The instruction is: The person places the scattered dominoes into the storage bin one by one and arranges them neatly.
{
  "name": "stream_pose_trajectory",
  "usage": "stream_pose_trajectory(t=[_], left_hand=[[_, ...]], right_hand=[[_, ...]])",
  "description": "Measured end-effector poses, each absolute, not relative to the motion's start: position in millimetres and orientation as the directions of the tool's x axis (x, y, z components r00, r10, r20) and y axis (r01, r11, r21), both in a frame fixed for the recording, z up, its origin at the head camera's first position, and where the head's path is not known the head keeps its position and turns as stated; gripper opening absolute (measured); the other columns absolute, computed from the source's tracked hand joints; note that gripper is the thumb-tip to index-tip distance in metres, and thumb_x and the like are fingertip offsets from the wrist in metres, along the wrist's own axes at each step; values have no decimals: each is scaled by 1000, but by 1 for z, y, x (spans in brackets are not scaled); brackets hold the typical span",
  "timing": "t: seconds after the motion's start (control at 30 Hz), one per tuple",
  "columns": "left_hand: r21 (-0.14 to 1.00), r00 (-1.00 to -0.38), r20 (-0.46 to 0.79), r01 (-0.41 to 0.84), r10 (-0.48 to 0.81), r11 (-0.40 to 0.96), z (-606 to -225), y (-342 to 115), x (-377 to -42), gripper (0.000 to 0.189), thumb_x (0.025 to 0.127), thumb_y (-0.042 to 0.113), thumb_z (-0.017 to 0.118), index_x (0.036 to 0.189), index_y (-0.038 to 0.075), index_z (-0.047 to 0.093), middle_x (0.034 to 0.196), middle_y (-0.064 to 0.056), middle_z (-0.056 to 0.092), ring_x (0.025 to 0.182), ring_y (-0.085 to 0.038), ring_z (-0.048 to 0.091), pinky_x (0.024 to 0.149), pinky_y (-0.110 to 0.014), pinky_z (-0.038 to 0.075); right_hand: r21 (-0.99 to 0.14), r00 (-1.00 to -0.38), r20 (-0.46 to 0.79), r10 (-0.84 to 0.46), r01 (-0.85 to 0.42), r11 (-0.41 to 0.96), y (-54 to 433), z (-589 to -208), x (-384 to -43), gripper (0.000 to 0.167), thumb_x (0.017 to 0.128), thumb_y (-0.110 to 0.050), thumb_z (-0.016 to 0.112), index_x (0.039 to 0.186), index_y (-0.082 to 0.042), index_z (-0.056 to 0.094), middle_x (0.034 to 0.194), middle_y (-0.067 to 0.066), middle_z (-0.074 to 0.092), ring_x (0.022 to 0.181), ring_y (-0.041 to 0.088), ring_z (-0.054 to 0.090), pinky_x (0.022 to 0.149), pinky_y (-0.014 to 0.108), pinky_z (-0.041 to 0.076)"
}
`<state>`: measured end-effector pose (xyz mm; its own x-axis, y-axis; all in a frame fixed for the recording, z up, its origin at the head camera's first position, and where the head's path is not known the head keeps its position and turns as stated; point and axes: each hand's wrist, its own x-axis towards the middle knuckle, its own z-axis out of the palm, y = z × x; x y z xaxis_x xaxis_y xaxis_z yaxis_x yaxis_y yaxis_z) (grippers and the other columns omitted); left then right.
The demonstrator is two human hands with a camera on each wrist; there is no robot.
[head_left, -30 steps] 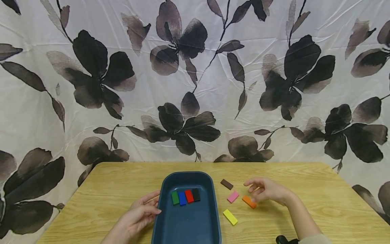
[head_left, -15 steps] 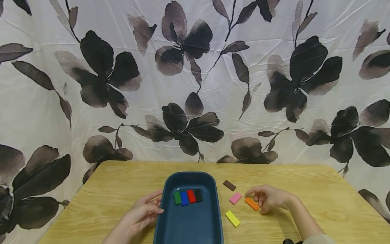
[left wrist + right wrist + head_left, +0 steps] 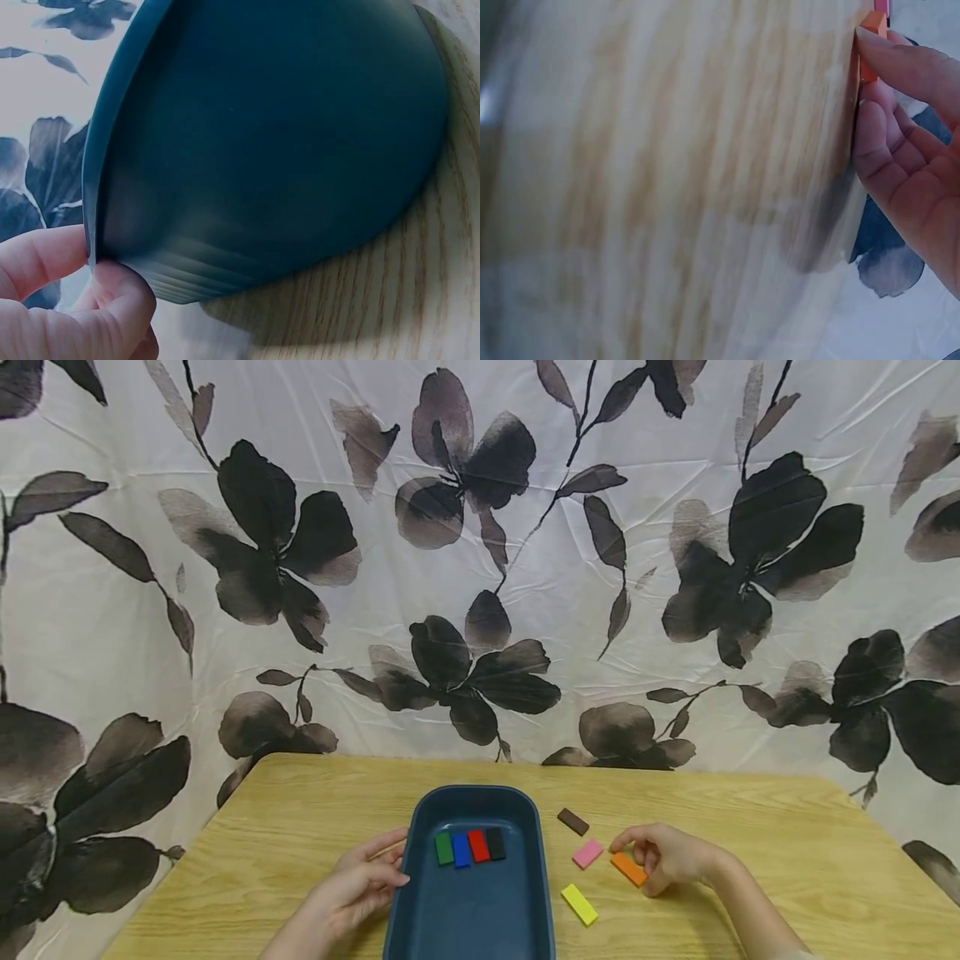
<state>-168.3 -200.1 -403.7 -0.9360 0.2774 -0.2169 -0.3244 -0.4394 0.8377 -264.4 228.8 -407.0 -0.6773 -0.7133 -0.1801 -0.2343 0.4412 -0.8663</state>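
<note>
My left hand (image 3: 365,881) holds the left rim of a dark blue tray (image 3: 468,914). In the left wrist view the thumb and a finger (image 3: 45,259) pinch that rim. Inside the tray stand a green block (image 3: 444,849), a blue block (image 3: 461,851), a red block (image 3: 477,846) and a black block (image 3: 496,843) in a row. Right of the tray, my right hand (image 3: 671,857) grips an orange block (image 3: 627,869) end to end between thumb and index finger. The right wrist view shows the thumb against the orange block's (image 3: 871,45) end.
Between tray and right hand lie a pink block (image 3: 587,853), a brown block (image 3: 573,822) and a yellow block (image 3: 579,904). All rest on a wooden table (image 3: 322,793). A flower-printed cloth (image 3: 525,693) hangs behind the table's far edge.
My right hand has come down around the orange block, its index finger and thumb closing onto the two ends. The left hand stays on the tray rim; the whole head view shifts slightly.
</note>
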Motion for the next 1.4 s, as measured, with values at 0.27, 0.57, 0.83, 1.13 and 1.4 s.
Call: stream_pose_trajectory(t=[0.27, 0.57, 0.83, 1.13, 1.4], left_hand=[[851, -943, -213, -307, 255, -426, -404, -196, -167, 74, 77, -24, 46, 143, -9, 17, 106, -4, 56, 91, -10, 58, 74, -22, 50], [852, -946, -217, -304, 240, -427, -405, -195, -167, 74, 76, -24, 46, 143, -9, 18, 105, -5, 53, 90, -10, 57, 73, -21, 50], [855, -947, -210, -298, 242, -424, -403, -195, -168, 74, 76, -25, 45, 143, -9, 19, 104, -4, 55, 91, -11, 57, 73, -22, 50], [848, -939, -214, -316, 270, -426, -407, -196, -167, 74, 76, -25, 44, 143, -8, 18, 105, -5, 54, 92, -12, 57, 74, -23, 50], [844, -939, -204, -312, 277, -435, -406, -199, -167, 73, 76, -24, 44, 143, -7, 22, 103, -4, 56, 87, -10, 57, 72, -21, 50]], right_hand=[[-874, -677, -169, -716, -233, 426, 231, -411, -264, 55, 67, 11, 74, 118, 5, 55, 81, 7, 43, 63, 12, 42, 56, 20, 40], [-878, -665, -181, -725, -223, 424, 232, -411, -265, 56, 67, 12, 73, 119, 4, 55, 79, 5, 41, 61, 11, 40, 55, 21, 38], [-868, -678, -186, -712, -226, 443, 231, -409, -264, 49, 68, 10, 74, 113, 2, 55, 80, 5, 41, 64, 13, 39, 56, 21, 38], [-869, -690, -161, -706, -240, 432, 235, -407, -266, 45, 67, 7, 75, 107, 3, 56, 81, 8, 47, 66, 15, 46, 58, 21, 44], [-859, -680, -192, -708, -233, 456, 231, -404, -267, 47, 65, 7, 77, 108, 4, 57, 81, 8, 46, 66, 16, 44, 58, 22, 43]])
